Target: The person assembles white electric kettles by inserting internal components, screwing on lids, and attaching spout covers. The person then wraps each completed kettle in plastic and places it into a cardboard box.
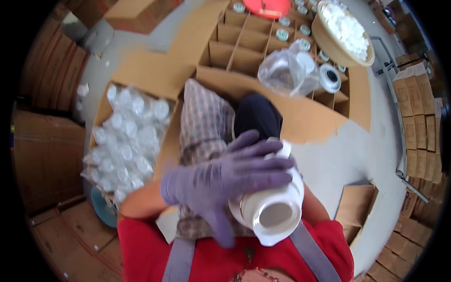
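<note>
In front of the red shirt (145, 249), here's the white vessel (295, 195), mouth toward the wearer! The left hand (221, 176) spreads across it, unclenched; the right hand is hidden, grip unreadable. Looks like a turning or wiping step, calling next for steady support.

right grip hidden, left grip (225, 178) blurred

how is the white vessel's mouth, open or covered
Open: the white vessel shows an uncovered round mouth, with its hollow inside visible.
</note>
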`<state>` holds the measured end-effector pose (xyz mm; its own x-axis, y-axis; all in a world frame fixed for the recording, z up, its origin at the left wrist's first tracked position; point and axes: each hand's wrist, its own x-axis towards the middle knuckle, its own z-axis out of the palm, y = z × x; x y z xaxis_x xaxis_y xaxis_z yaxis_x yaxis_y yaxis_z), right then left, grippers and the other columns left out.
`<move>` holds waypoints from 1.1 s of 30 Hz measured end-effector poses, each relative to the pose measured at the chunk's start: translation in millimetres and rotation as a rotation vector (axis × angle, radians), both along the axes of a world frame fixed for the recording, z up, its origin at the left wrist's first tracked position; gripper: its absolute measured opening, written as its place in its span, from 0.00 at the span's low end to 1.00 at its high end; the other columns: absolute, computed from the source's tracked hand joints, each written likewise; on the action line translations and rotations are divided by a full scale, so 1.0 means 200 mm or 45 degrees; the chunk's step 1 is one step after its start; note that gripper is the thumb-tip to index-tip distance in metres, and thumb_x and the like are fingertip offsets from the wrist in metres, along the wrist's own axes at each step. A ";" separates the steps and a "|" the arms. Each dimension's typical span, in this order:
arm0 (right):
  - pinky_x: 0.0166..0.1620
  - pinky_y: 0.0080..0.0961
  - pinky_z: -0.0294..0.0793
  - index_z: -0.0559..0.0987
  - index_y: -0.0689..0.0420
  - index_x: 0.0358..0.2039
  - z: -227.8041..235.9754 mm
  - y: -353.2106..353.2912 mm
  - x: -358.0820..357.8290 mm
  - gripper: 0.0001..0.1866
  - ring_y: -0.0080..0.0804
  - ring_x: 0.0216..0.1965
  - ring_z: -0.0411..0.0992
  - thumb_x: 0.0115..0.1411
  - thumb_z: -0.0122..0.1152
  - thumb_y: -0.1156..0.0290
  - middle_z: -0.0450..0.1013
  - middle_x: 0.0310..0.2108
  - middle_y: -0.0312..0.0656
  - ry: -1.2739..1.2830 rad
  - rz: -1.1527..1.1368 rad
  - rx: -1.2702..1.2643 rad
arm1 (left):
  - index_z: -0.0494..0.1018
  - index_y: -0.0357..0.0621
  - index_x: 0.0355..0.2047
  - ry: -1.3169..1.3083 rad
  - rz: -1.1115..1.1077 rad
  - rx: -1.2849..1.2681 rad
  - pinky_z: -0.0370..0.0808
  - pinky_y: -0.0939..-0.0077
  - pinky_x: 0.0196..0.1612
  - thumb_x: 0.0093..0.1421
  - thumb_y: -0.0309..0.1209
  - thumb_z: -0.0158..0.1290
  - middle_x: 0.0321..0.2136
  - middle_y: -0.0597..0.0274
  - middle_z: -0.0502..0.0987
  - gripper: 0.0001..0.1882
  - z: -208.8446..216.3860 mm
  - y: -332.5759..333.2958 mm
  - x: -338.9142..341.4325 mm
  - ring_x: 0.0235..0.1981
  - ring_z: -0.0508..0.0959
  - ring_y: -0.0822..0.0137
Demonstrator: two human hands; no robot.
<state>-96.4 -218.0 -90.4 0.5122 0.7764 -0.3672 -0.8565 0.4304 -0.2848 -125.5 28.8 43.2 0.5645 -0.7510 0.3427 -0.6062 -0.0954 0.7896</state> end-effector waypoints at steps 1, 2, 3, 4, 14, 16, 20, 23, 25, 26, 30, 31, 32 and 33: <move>0.53 0.37 0.76 0.74 0.60 0.52 -0.02 0.02 0.03 0.18 0.42 0.49 0.75 0.69 0.46 0.62 0.74 0.48 0.49 -0.494 0.091 -0.195 | 0.57 0.44 0.66 -0.090 0.132 0.059 0.44 0.42 0.66 0.37 0.64 0.66 0.65 0.49 0.59 0.61 0.03 -0.02 -0.05 0.68 0.55 0.44; 0.51 0.34 0.77 0.75 0.61 0.50 -0.03 0.06 0.08 0.17 0.39 0.48 0.75 0.69 0.48 0.64 0.75 0.47 0.47 -0.984 0.143 -0.431 | 0.58 0.44 0.66 -0.083 0.121 0.009 0.45 0.42 0.66 0.36 0.61 0.67 0.65 0.51 0.60 0.60 0.03 -0.02 -0.03 0.68 0.56 0.46; 0.50 0.31 0.77 0.75 0.60 0.49 -0.02 0.06 0.11 0.15 0.36 0.46 0.76 0.69 0.49 0.65 0.75 0.47 0.45 -1.994 0.246 -0.842 | 0.59 0.44 0.65 -0.061 0.097 -0.044 0.46 0.43 0.66 0.36 0.58 0.68 0.64 0.52 0.61 0.58 0.05 -0.03 0.01 0.67 0.56 0.47; 0.49 0.28 0.77 0.76 0.60 0.48 -0.23 0.03 0.08 0.14 0.34 0.45 0.76 0.68 0.50 0.65 0.76 0.46 0.43 -1.224 0.098 -0.557 | 0.63 0.44 0.61 0.069 0.037 -0.070 0.53 0.47 0.65 0.36 0.53 0.70 0.59 0.54 0.67 0.53 0.14 -0.04 0.08 0.64 0.63 0.50; 0.51 0.22 0.72 0.77 0.62 0.52 0.37 -0.01 0.76 0.17 0.24 0.45 0.74 0.63 0.57 0.74 0.78 0.43 0.40 -1.435 -0.307 -0.970 | 0.71 0.41 0.48 0.292 0.868 0.147 0.70 0.55 0.51 0.41 0.46 0.71 0.42 0.53 0.76 0.37 -0.08 0.04 0.18 0.44 0.76 0.50; 0.51 0.22 0.72 0.78 0.64 0.50 0.35 0.03 1.07 0.15 0.23 0.45 0.73 0.64 0.56 0.72 0.78 0.43 0.40 -1.686 -0.232 -1.240 | 0.67 0.42 0.54 0.339 0.708 0.115 0.66 0.57 0.56 0.43 0.46 0.70 0.47 0.50 0.73 0.41 -0.10 0.07 0.24 0.50 0.72 0.49; 0.52 0.24 0.72 0.78 0.63 0.49 0.28 0.34 1.79 0.18 0.29 0.46 0.75 0.62 0.58 0.67 0.79 0.44 0.42 -1.733 -0.082 -1.513 | 0.67 0.42 0.58 0.427 0.486 0.132 0.63 0.59 0.59 0.42 0.49 0.69 0.49 0.50 0.71 0.45 -0.17 0.22 0.36 0.53 0.70 0.49; 0.54 0.35 0.72 0.80 0.53 0.50 0.09 0.51 2.40 0.22 0.44 0.50 0.75 0.60 0.57 0.55 0.79 0.45 0.45 -2.080 0.049 -2.024 | 0.72 0.41 0.52 0.363 0.582 0.097 0.66 0.59 0.57 0.38 0.48 0.72 0.47 0.50 0.73 0.42 -0.21 0.32 0.54 0.52 0.71 0.51; 0.55 0.40 0.71 0.81 0.48 0.48 0.03 0.71 2.64 0.19 0.47 0.53 0.73 0.60 0.53 0.55 0.78 0.47 0.45 -1.950 0.081 -2.289 | 0.70 0.40 0.54 0.362 0.690 -0.169 0.68 0.57 0.56 0.39 0.46 0.73 0.47 0.50 0.72 0.43 -0.34 0.41 0.60 0.54 0.72 0.51; 0.55 0.40 0.71 0.82 0.48 0.47 -0.02 0.81 2.75 0.19 0.46 0.53 0.73 0.60 0.53 0.56 0.77 0.48 0.45 -1.888 0.153 -2.419 | 0.69 0.39 0.53 0.486 0.798 -0.316 0.68 0.59 0.57 0.37 0.40 0.75 0.48 0.51 0.73 0.43 -0.36 0.44 0.60 0.55 0.72 0.53; 0.52 0.43 0.71 0.82 0.44 0.46 -0.20 0.97 2.98 0.15 0.45 0.54 0.72 0.62 0.52 0.58 0.76 0.51 0.43 -2.016 0.489 -2.905 | 0.63 0.36 0.58 1.184 0.723 -0.396 0.66 0.63 0.60 0.39 0.41 0.74 0.53 0.49 0.69 0.49 -0.39 0.50 0.68 0.56 0.71 0.55; 0.52 0.44 0.71 0.81 0.43 0.46 -0.27 0.97 3.03 0.15 0.46 0.54 0.72 0.62 0.52 0.57 0.76 0.51 0.43 -2.088 0.486 -3.032 | 0.63 0.36 0.59 1.142 0.721 -0.390 0.66 0.63 0.60 0.39 0.41 0.74 0.54 0.49 0.69 0.50 -0.42 0.53 0.72 0.56 0.70 0.55; 0.52 0.44 0.70 0.81 0.43 0.46 -0.28 0.96 3.05 0.15 0.45 0.53 0.72 0.62 0.53 0.56 0.76 0.50 0.42 -2.155 0.563 -3.037 | 0.62 0.36 0.59 1.120 0.718 -0.390 0.66 0.63 0.60 0.38 0.42 0.74 0.54 0.49 0.69 0.50 -0.46 0.54 0.72 0.57 0.70 0.54; 0.52 0.45 0.70 0.81 0.43 0.46 -0.25 0.96 3.05 0.16 0.45 0.53 0.72 0.63 0.53 0.55 0.77 0.49 0.42 -2.226 0.636 -3.028 | 0.62 0.36 0.60 1.098 0.723 -0.383 0.65 0.63 0.61 0.38 0.42 0.74 0.55 0.49 0.68 0.51 -0.48 0.55 0.71 0.57 0.70 0.54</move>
